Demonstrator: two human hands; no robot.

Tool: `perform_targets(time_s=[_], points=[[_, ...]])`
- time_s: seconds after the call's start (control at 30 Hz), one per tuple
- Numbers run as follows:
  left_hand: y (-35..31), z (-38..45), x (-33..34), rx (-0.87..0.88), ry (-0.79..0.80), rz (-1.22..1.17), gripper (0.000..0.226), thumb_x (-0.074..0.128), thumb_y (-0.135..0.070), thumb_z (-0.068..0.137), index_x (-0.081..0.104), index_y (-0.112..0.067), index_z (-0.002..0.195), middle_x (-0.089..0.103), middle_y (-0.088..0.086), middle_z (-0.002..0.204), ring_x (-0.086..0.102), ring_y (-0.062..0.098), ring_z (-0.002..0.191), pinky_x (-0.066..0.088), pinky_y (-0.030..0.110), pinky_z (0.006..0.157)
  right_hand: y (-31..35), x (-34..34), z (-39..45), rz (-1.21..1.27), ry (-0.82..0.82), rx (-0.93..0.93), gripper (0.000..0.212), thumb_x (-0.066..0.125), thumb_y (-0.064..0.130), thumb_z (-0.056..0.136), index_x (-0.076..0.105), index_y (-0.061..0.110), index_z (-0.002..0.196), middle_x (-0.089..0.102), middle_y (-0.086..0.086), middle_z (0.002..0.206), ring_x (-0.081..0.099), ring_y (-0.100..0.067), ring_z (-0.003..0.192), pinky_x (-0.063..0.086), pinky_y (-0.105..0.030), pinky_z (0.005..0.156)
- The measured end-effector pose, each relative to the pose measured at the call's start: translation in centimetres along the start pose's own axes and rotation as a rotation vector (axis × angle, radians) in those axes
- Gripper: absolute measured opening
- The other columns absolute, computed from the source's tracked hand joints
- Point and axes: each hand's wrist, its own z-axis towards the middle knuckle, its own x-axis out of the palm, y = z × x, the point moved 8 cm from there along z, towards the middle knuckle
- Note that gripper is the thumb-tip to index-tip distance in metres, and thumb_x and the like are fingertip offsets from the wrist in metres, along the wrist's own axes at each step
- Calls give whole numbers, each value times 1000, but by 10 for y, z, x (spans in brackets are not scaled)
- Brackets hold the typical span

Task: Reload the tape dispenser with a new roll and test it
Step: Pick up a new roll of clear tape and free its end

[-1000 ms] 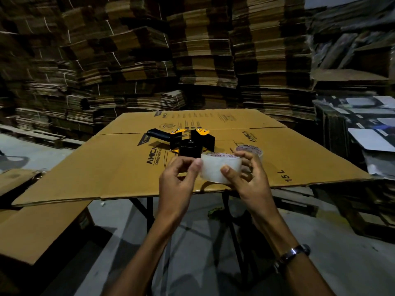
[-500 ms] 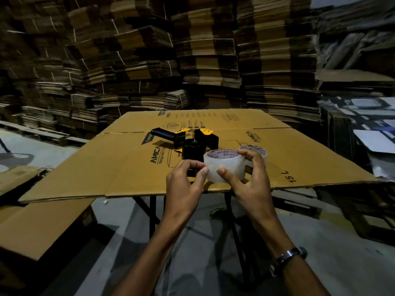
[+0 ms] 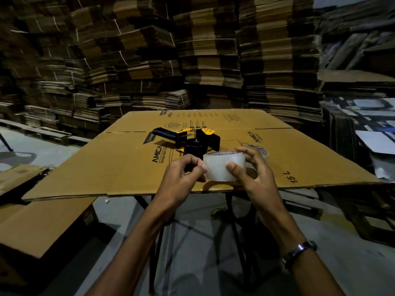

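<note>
Fingers (image 3: pixel 193 165) of the left hand (image 3: pixel 181 180) curl in, thumb and fingertips pinching at the left edge of the clear tape roll (image 3: pixel 223 165). To its right, the right hand (image 3: pixel 254 174) wraps the same roll, thumb on the near face, fingers over the top. The roll is held above the near edge of the cardboard-covered surface (image 3: pixel 119 167). Just beyond it, the black and yellow tape dispenser (image 3: pixel 192 139) lies on its side; a second roll (image 3: pixel 264 151) sits at the far right, mostly hidden behind the right hand
</note>
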Motion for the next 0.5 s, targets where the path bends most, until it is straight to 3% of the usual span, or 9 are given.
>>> perform_targets(time_s=[0.1,0.23,0.5], points=[[3,1,3,-68,123,-270,10,59,-3,94,63,-3,85,64,7,75,62,17,70,57,30,71,-7,-3,3,113,46,115,52,71,42,77,60,28,126,61,0,122,66,-21,106,62,-35,71],[9,1,6,-152,281,-530,6,61,-6,90,62,-1,87,62,10,80,59,16,71,56,28,73,-11,-2,5,149,73,157,48,72,42,78,63,29,123,64,-4,121,69,-21,103,60,-35,71],[31,-3,-6,-203,156,-375,9,56,-9,97,62,-8,90,66,6,85,63,20,83,57,37,83,-7,9,7,67,82,103,51,72,40,76,59,26,124,59,4,120,69,-12,93,59,-27,65]])
